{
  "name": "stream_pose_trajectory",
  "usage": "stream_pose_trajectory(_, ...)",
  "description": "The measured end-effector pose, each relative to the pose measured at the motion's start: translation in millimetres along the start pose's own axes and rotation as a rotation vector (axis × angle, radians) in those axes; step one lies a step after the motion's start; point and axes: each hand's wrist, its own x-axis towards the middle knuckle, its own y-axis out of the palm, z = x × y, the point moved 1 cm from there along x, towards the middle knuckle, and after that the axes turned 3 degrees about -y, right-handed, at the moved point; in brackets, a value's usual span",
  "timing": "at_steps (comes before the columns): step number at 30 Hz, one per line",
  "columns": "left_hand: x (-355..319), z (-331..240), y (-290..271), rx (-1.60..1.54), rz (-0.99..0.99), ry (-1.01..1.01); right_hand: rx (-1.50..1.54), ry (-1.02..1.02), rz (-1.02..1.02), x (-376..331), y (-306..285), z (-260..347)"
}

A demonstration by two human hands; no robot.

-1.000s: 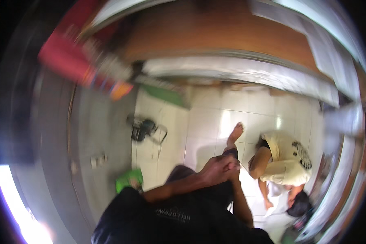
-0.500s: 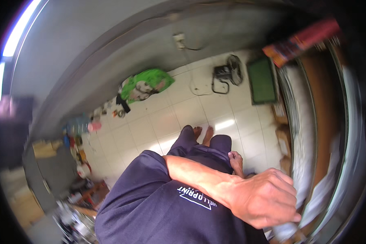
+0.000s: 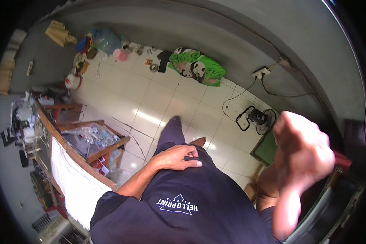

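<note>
My left hand rests over the dark cloth at my lap, thumb and fingers apart and slightly bent, with nothing visible in it. Raised close to the camera on the right is my right hand, somewhat blurred and brightly lit. Its fingers look curled into a fist, and nothing sticks out of it. Below both hands spreads my dark shirt with a white print. Beyond my lap a bare foot shows on the floor.
White floor tiles lie ahead. A green panda-print cushion lies along the wall. Right of it are a black fan, a wall socket and a green board. A wooden table with white cloth stands left.
My left hand has drawn back from the right side to my lap and loosened. My right hand has risen from beside my leg towards the camera. The view has swung left.
</note>
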Motion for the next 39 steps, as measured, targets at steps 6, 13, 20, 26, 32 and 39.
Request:
stream_pose_trajectory(6, -64.7, 53.2, -92.2, -0.342, 0.054, 0.719, 0.237, -0.303, 0.287, 60.7, 148.0, 64.5)
stream_pose_trajectory(13, -231.7, 80.0, -244.4, -0.397, 0.27, 1.105, 0.139, -0.394, 0.432, 109.9, 313.2, 87.9)
stream_pose_trajectory(20, -293.5, 124.6, -333.7, -0.509, 0.085, 1.21, 0.069, -0.473, 0.594, 168.0, 440.9, 104.9)
stream_pose_trajectory(26, -325.9, 178.9, -413.2, -0.666, -0.743, 1.349, 0.115, -0.446, 0.751, 207.7, 563.3, 69.7)
stream_pose_trajectory(32, -378.4, 163.3, -490.8, -0.876, -0.912, 1.772, -0.108, 0.095, 1.114, 209.2, 757.4, -84.8)
stream_pose_trajectory(39, -427.7, 133.3, -585.4, -0.98, -0.335, 2.265, -0.578, -0.368, 1.933, 147.8, 893.1, -229.2)
